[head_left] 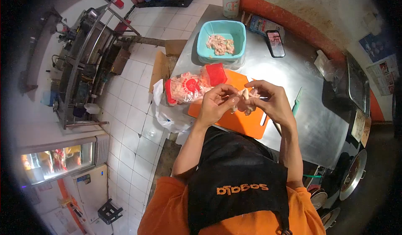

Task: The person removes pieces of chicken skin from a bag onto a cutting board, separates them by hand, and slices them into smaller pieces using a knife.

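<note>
Between my two hands is a small piece of raw meat, pale and pinkish, which looks like chicken. My left hand pinches its left side with thumb and fingertips. On the other side, my right hand grips it with bent fingers. Both hands are above an orange cutting board. Left of the board lies a clear plastic bag with red print, with pale meat inside. Beyond the board, a turquoise basin holds chopped raw meat. A green-handled knife rests to the right of my right hand.
The steel table also carries a phone and a tall patterned container at the back. A white plastic bag hangs at the table's left edge. Pans are at lower right. Tiled floor lies to the left.
</note>
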### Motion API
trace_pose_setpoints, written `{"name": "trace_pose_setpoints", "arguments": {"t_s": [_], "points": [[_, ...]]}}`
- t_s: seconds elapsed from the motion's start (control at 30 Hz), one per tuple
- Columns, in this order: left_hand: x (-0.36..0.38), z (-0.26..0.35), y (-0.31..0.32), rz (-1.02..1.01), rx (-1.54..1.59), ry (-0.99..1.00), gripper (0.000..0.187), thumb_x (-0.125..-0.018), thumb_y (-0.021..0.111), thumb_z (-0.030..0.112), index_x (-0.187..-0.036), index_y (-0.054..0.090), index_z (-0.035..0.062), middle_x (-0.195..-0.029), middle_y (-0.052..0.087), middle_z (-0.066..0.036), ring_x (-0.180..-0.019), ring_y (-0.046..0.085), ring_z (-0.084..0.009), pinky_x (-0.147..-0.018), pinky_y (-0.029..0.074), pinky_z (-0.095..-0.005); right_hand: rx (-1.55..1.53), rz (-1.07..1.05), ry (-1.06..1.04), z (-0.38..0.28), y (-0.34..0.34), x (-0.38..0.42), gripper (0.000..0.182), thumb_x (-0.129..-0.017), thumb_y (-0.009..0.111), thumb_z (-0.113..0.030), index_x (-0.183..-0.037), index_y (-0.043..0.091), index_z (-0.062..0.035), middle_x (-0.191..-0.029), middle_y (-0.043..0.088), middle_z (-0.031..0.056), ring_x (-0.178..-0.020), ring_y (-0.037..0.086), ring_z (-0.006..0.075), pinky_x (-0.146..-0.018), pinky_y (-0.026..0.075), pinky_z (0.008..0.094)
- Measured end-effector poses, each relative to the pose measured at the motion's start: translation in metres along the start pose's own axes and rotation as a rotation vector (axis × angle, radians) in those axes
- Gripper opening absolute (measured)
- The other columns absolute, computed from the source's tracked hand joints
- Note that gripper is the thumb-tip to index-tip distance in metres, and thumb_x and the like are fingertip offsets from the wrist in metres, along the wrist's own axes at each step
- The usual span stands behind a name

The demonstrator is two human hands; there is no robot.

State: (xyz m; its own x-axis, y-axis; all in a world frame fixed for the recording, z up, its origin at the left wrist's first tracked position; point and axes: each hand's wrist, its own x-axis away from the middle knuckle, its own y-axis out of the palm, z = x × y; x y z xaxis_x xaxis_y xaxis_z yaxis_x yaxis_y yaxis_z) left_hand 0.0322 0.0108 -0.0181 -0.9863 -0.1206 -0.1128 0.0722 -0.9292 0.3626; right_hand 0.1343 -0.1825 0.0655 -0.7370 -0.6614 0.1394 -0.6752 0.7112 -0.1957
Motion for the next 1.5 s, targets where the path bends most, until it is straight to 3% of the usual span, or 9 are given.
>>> {"name": "trace_pose_setpoints", "arguments": {"t_s": [0.17,0.43,0.9,1.0,1.07,1.17,1.3,1.43,1.5], "points": [[0.001,0.005,0.006,0.079,0.039,0.026,0.026,-0.095,0.069,-0.001,-0.119,0.058,-0.0006,-0.107,0.070,-0.009,-0.100,0.069,-0.0134,-0.087,0.058,-0.0264,0.066,-0.008,-0.005,0.005,0.003,0.000,0.041,-0.086,0.079,-0.002,-0.125,0.069,-0.0009,-0.101,0.075,0.0091,-0.086,0.070,0.0118,-0.078,0.059,0.0282],[0.002,0.009,0.009,0.057,0.030,0.019,0.029,-0.093,0.072,-0.002,-0.118,0.058,-0.0009,-0.106,0.069,-0.010,-0.099,0.069,-0.0132,-0.086,0.058,-0.0262,-0.083,-0.004,-0.104,0.004,0.001,0.004,0.016,-0.092,0.076,-0.006,-0.104,0.078,0.0033,-0.083,0.075,0.0066,-0.075,0.070,0.0115,-0.069,0.058,0.0268],[-0.003,-0.010,-0.004,0.004,0.038,0.045,0.024,-0.091,0.071,-0.007,-0.113,0.062,-0.0021,-0.109,0.067,-0.007,-0.108,0.066,-0.0126,-0.096,0.056,-0.0283,0.261,0.030,-0.274,-0.007,-0.013,0.009,0.014,-0.091,0.075,-0.008,-0.100,0.077,0.0019,-0.076,0.068,0.0073,-0.068,0.066,0.0124,-0.061,0.051,0.0284],[-0.010,-0.028,-0.008,0.047,-0.063,0.042,0.029,-0.086,0.071,-0.009,-0.112,0.064,0.0004,-0.111,0.068,-0.008,-0.109,0.066,-0.0190,-0.096,0.055,-0.0326,0.310,0.059,-0.304,-0.011,-0.024,0.018,0.013,-0.091,0.075,-0.008,-0.100,0.077,0.0011,-0.077,0.070,0.0090,-0.069,0.067,0.0144,-0.062,0.051,0.0293],[-0.011,-0.039,-0.010,-0.086,-0.986,0.054,0.035,-0.079,0.071,-0.008,-0.112,0.066,0.0015,-0.112,0.067,-0.011,-0.108,0.065,-0.0274,-0.095,0.053,-0.0377,0.284,0.039,-0.239,-0.013,-0.025,0.019,0.013,-0.091,0.074,-0.007,-0.100,0.077,0.0020,-0.078,0.071,0.0096,-0.069,0.068,0.0149,-0.062,0.052,0.0298],[0.002,-0.091,-0.021,-0.201,-1.220,0.249,0.031,-0.078,0.070,-0.003,-0.108,0.070,0.0030,-0.110,0.066,-0.013,-0.105,0.063,-0.0332,-0.094,0.052,-0.0416,0.402,0.065,-0.262,0.008,-0.044,0.004,0.013,-0.092,0.072,-0.005,-0.100,0.076,0.0042,-0.080,0.072,0.0106,-0.070,0.070,0.0156,-0.063,0.054,0.0305],[-0.008,-0.102,-0.033,-0.220,-1.146,0.076,0.024,-0.081,0.066,-0.002,-0.104,0.071,0.0024,-0.107,0.068,-0.011,-0.102,0.064,-0.0330,-0.095,0.050,-0.0450,0.320,0.045,-0.175,0.013,-0.052,0.006,0.013,-0.094,0.069,-0.003,-0.100,0.075,0.0068,-0.080,0.072,0.0112,-0.070,0.073,0.0162,-0.066,0.057,0.0302],[-0.012,-0.079,-0.041,0.034,-1.164,0.246,0.020,-0.079,0.068,0.001,-0.099,0.071,0.0023,-0.114,0.070,-0.011,-0.110,0.064,-0.0357,-0.101,0.049,-0.0458,0.248,0.070,-0.147,0.012,-0.052,0.012,0.014,-0.094,0.070,-0.005,-0.101,0.076,0.0046,-0.080,0.073,0.0113,-0.071,0.072,0.0156,-0.068,0.058,0.0301],[-0.011,-0.056,-0.033,0.088,-1.285,0.265,0.039,-0.080,0.072,0.008,-0.119,0.066,0.0027,-0.120,0.070,-0.015,-0.120,0.063,-0.0339,-0.108,0.045,-0.0469,0.263,0.049,-0.153,0.009,-0.048,0.009,0.014,-0.094,0.071,-0.006,-0.102,0.077,0.0040,-0.081,0.073,0.0113,-0.072,0.072,0.0152,-0.069,0.058,0.0299]]}}
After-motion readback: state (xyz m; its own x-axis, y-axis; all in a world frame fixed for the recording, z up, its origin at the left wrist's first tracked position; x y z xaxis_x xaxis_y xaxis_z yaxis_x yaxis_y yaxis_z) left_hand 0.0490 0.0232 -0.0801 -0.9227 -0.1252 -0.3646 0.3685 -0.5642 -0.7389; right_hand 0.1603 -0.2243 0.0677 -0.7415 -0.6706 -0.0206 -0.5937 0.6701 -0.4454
